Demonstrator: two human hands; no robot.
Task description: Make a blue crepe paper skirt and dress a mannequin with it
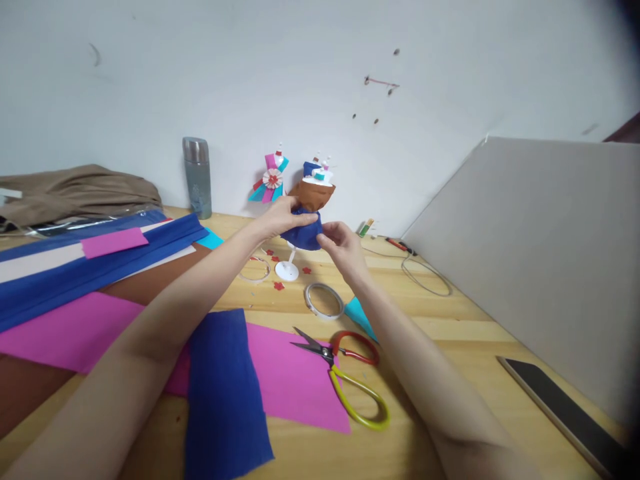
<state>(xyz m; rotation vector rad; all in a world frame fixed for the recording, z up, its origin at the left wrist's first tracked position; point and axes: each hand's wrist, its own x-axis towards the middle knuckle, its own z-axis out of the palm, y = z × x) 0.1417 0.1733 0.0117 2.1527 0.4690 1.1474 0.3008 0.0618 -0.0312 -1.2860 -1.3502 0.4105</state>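
Observation:
A small figure stands on a round white base (287, 270), with a brown upper part (317, 195) and a blue skirt-like piece (303, 233) below it. My left hand (290, 215) pinches the top of the blue piece from the left, its thumb lying across it. On the other side, my right hand (341, 244) holds the right edge of the same piece between thumb and fingertips. Behind my left hand is a second figure in pink and turquoise (273, 179). White and blue headpieces (319, 177) rise above the brown part.
Open scissors (330, 357) lie on pink paper (295, 380) beside a blue strip (225, 400). A tape roll (324, 301) sits nearer the figure. Colored sheets (115, 243) and a bottle (197, 177) are left; a phone (555, 407) and white panel (540, 247) are right.

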